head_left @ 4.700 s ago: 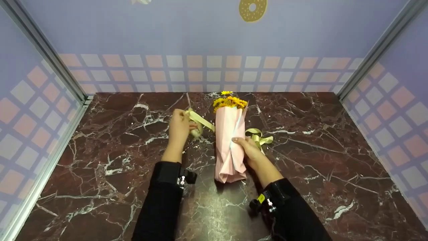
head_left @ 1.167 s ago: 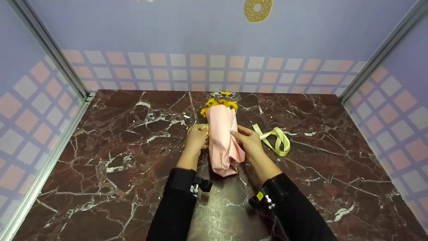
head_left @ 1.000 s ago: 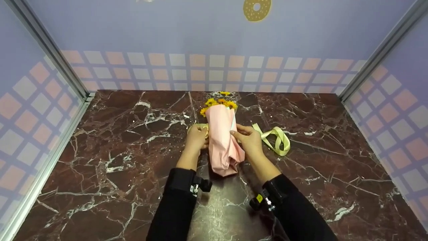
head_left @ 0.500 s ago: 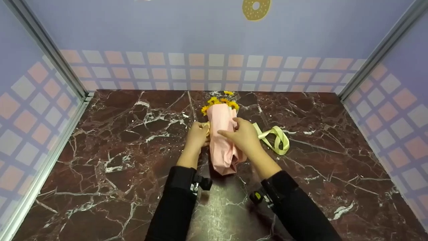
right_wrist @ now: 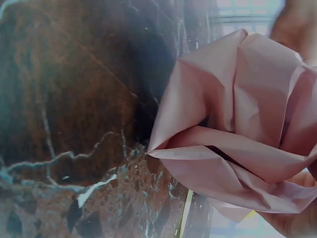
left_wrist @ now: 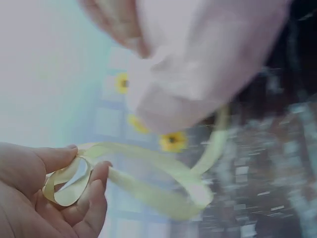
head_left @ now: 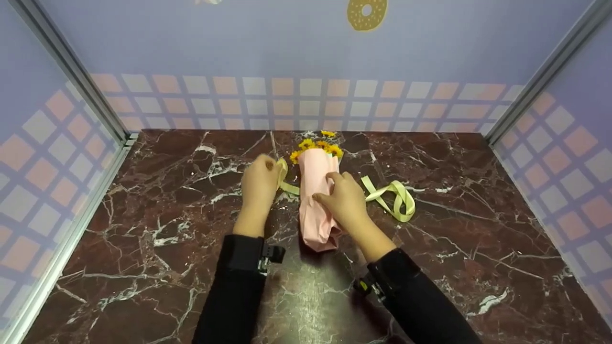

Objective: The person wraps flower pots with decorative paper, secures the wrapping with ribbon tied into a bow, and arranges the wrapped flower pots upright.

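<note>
A bouquet wrapped in pink paper (head_left: 313, 174) lies near the middle of the table, its yellow flowers (head_left: 306, 144) showing at the far end. To its left, my left hand (head_left: 258, 188) pinches a pale yellow ribbon (left_wrist: 143, 193) between thumb and fingers; part of the ribbon is coiled in the palm. The ribbon runs from there to the wrapping's left side. My right hand (head_left: 345, 198) grips the bouquet from the right, thumb on top of the paper. On the right, a looped ribbon end (head_left: 405, 203) lies on the table. Whatever is under the bouquet is hidden.
The dark red marbled table (head_left: 158, 282) has walls on its left, right and far sides. A checkered band (head_left: 282, 105) runs along the foot of the back wall (head_left: 239, 43). Each wrist carries a small camera.
My left hand was further out pulling ribbon, then came against the bouquet, and has now drawn the ribbon leftward again. My right hand shifted from the bouquet's right edge to over its top.
</note>
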A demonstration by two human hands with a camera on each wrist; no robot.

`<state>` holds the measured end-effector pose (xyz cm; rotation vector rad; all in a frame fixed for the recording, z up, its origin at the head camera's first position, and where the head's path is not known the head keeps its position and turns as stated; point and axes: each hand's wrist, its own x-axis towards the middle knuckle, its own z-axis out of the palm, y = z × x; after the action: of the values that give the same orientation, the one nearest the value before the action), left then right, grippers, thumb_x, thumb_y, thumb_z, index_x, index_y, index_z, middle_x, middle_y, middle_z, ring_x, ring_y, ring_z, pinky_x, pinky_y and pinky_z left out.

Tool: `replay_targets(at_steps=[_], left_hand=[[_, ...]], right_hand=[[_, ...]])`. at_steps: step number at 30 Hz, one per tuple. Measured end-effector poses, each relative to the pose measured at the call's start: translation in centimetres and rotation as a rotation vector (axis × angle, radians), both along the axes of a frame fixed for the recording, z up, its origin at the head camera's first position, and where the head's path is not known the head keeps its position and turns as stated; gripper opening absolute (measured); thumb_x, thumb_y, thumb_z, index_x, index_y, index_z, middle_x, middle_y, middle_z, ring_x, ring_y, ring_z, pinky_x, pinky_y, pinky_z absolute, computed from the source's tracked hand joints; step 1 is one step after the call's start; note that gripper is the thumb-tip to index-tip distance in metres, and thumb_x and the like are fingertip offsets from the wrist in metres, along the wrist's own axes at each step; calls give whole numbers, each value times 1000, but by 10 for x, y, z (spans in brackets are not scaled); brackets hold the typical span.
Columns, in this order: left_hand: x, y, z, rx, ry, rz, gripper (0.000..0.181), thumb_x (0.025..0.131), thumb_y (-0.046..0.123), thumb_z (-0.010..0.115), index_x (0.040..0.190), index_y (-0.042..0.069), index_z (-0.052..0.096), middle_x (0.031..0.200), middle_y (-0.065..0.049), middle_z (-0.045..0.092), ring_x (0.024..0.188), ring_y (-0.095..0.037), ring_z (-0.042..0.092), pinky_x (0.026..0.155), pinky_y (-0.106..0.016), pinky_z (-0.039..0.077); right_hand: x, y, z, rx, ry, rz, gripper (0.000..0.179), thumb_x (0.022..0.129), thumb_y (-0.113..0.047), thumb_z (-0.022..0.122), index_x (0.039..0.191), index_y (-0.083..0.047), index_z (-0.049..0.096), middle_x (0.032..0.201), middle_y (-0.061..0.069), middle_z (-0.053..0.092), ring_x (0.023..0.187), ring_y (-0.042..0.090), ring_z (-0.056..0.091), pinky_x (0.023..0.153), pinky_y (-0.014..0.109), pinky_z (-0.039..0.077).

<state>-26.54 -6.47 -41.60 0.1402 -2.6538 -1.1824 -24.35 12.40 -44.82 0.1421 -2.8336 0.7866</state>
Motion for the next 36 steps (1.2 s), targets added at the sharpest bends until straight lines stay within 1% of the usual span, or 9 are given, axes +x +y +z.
replay_targets(at_steps=[3,6,13,17,20,26,29,33,36], left_hand=[[2,3,26,-30,74,-20,19,94,22,66,100,4,67,97,-13,70,87,-32,64,80,-43,50],[5,10,52,-40,119,-47,19,93,23,68,99,5,69,96,-11,70,87,-28,64,80,-39,50],[3,44,100,152,77,-199,22,92,23,68,104,4,66,101,-8,69,75,-17,68,64,-24,55],[-4,68,123,295,32,-266,21,93,23,67,103,5,65,94,-6,68,70,-15,67,61,-23,55],[-11,88,143,393,25,-291,18,94,21,65,102,4,63,90,-6,66,69,-16,66,61,-22,56],[-23,124,178,455,40,-348,17,97,18,60,108,6,62,95,-6,67,73,-15,67,63,-20,55],[-27,137,186,426,-30,-518,37,98,26,59,131,12,52,125,-6,60,103,-15,63,83,-24,53],[-29,142,178,221,-197,-810,71,98,49,49,156,28,14,159,1,24,139,-18,33,113,-34,28],[-32,129,160,60,-191,-854,72,98,53,47,157,29,12,160,5,18,142,-17,26,116,-35,20]], right_hand=[[1,1,-2,44,42,23,37,76,-35,83,93,-5,71,81,7,50,69,24,50,63,40,46],[2,1,-3,82,66,40,34,78,-36,81,74,-7,65,78,7,49,67,25,50,62,41,46],[2,2,-5,80,66,28,39,79,-37,81,104,-7,76,82,9,52,70,28,55,67,44,49],[3,3,-6,76,84,34,30,79,-36,80,85,-7,74,79,8,49,66,27,52,64,44,47],[4,4,-7,71,122,34,19,76,-21,79,72,-6,68,76,7,47,64,28,51,61,44,47],[6,4,-11,-61,95,-39,20,75,-15,73,88,0,68,83,13,58,72,36,61,66,49,51],[6,2,-12,-35,88,-56,26,83,-18,68,97,3,65,92,19,65,84,39,64,74,51,52],[8,1,-13,54,151,-13,25,83,-15,69,97,5,69,93,22,68,87,41,65,77,52,53],[7,1,-12,40,139,5,17,79,-21,72,74,-5,68,75,13,67,75,35,66,68,48,53]])
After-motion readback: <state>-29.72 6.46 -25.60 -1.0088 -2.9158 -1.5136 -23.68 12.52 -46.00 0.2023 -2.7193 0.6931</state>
